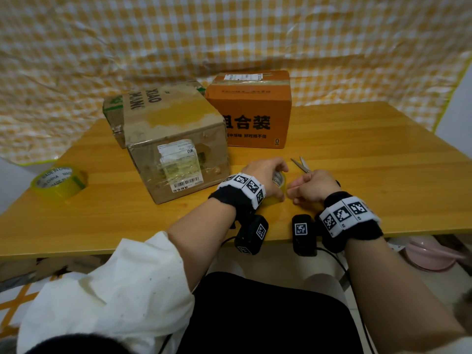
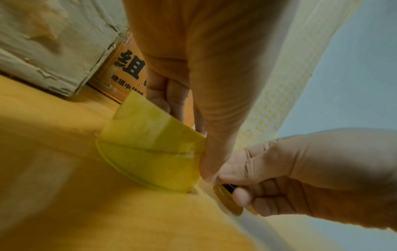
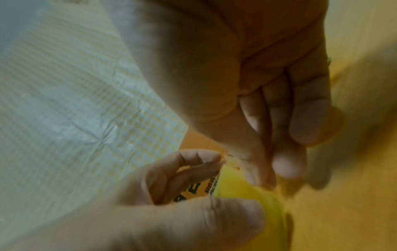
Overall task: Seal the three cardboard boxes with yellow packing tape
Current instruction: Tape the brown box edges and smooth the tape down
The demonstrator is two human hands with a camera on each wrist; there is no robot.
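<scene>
Three boxes stand on the wooden table [image 1: 357, 154]: a worn brown box [image 1: 176, 123] in front, a second brown box [image 1: 113, 111] behind it on the left, and an orange box [image 1: 251, 111] at the back. Right of the front box, my left hand [image 1: 265, 177] grips a yellow tape roll [image 1: 280, 180] standing on edge on the table; the left wrist view shows the roll [image 2: 150, 152] between thumb and fingers. My right hand [image 1: 306, 187] is curled against the roll's rim [image 3: 247, 190]. Its thumb and forefinger [image 2: 242, 195] pinch a small yellow bit that looks like the tape's loose end.
A second yellow tape roll [image 1: 58, 182] lies at the table's left edge. Scissors [image 1: 300, 164] lie just beyond my right hand, blades apart. A yellow checked sheet [image 1: 229, 34] hangs behind the table. A pink basin [image 1: 429, 256] sits on the floor at the right.
</scene>
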